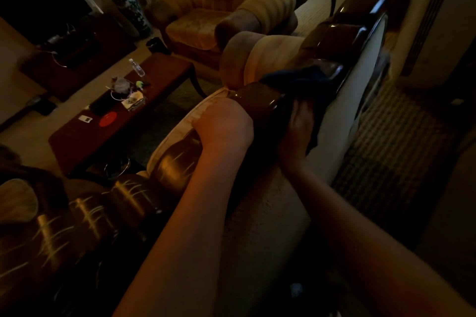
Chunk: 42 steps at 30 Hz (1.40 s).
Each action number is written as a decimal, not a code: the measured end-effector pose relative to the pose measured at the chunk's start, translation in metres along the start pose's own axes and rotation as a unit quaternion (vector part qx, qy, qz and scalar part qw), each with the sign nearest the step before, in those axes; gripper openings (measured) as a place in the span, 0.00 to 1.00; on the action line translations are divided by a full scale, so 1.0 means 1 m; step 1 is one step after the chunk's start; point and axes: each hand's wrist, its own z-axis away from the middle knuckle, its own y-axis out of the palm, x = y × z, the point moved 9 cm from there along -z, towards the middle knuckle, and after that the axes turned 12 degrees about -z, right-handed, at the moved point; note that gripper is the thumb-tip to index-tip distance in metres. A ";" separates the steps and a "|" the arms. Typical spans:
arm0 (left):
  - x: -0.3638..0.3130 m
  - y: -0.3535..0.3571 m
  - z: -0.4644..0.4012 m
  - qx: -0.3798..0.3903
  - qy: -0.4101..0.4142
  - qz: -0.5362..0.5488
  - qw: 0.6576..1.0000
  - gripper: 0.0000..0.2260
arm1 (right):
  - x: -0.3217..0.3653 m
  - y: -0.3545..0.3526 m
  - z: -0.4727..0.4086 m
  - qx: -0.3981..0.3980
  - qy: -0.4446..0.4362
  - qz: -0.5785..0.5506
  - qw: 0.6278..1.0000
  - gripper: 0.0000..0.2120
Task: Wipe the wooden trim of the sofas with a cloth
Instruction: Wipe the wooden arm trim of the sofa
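The sofa's glossy dark wooden trim (260,104) runs diagonally from lower left to upper right along the top of the backrest. A dark blue cloth (298,80) lies draped over the trim near the middle of the view. My right hand (300,126) rests on the rear side of the trim with fingers on the lower part of the cloth; the dim light hides the exact grip. My left hand (224,123) is curled over the front of the trim, where it meets the cream cushion edge (180,123).
A low wooden coffee table (77,136) with a bottle (136,67), a red disc and small clutter stands left of the sofa. A beige armchair (219,18) is behind it. A tall vase (128,5) and a dark television stand at the far left. Patterned carpet lies to the right.
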 end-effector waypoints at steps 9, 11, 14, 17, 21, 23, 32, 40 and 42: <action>0.000 0.000 0.000 -0.001 -0.008 0.001 1.000 0.17 | 0.031 0.014 0.099 -0.004 -0.072 -0.086 0.994 0.17; 0.000 -0.001 0.001 -0.002 -0.008 -0.003 1.000 0.16 | 0.030 0.009 0.050 -0.015 -0.037 -0.083 0.996 0.17; 0.000 -0.001 0.002 -0.007 0.000 -0.008 1.000 0.16 | 0.037 -0.003 -0.027 -0.053 -0.015 -0.129 0.990 0.18; 0.000 -0.002 0.003 -0.008 0.002 -0.009 1.000 0.15 | 0.021 -0.006 -0.024 -0.099 0.026 -0.192 0.976 0.16; 0.001 -0.001 0.003 -0.001 0.005 -0.007 1.000 0.14 | -0.008 0.008 0.073 -0.078 0.041 -0.181 0.980 0.19; 0.001 -0.001 0.003 -0.006 0.011 -0.014 1.000 0.13 | -0.017 0.016 0.086 -0.051 0.046 -0.121 0.990 0.25; 0.006 0.011 -0.011 0.049 0.021 0.013 0.998 0.12 | -0.026 -0.034 -0.018 -0.077 0.064 -0.084 0.991 0.06; -0.034 -0.011 -0.042 0.102 0.012 0.103 0.989 0.08 | 0.019 -0.019 -0.013 -0.009 -0.229 -0.017 0.973 0.10; -0.061 -0.013 -0.057 0.089 0.038 0.104 0.990 0.09 | 0.016 -0.015 -0.034 0.007 -0.285 0.007 0.958 0.17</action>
